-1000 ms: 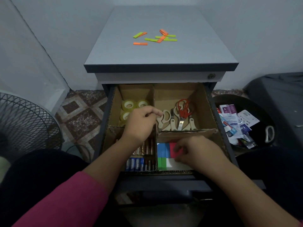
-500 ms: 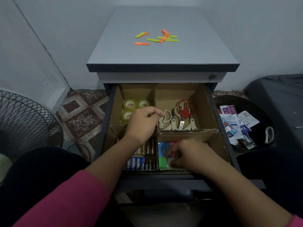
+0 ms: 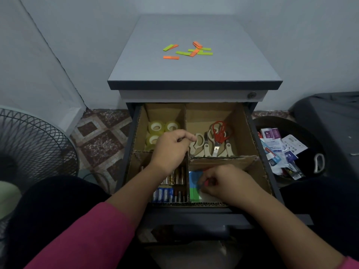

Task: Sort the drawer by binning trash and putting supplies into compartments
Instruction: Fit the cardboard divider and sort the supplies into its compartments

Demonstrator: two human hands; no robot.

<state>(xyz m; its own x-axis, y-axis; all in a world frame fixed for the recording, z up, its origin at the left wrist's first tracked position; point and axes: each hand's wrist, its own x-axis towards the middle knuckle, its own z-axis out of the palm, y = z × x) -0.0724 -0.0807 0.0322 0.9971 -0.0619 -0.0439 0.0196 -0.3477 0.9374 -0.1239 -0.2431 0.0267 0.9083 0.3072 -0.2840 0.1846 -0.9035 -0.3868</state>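
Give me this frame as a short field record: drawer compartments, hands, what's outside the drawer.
back-left compartment: tape rolls
back-right compartment: scissors, one pair red-handled
front-left compartment: batteries
front-right compartment: coloured note pads
left hand: over the centre divider, fingers curled; whether it holds anything is unclear
right hand: on the note pads, fingers curled at a pad's edge; grip not clearly visible
cabinet top: loose green and orange strips
bin, right of the drawer: wrappers and packets

sticky notes [image 3: 194, 183] half hidden, fan [image 3: 29, 152] cropped
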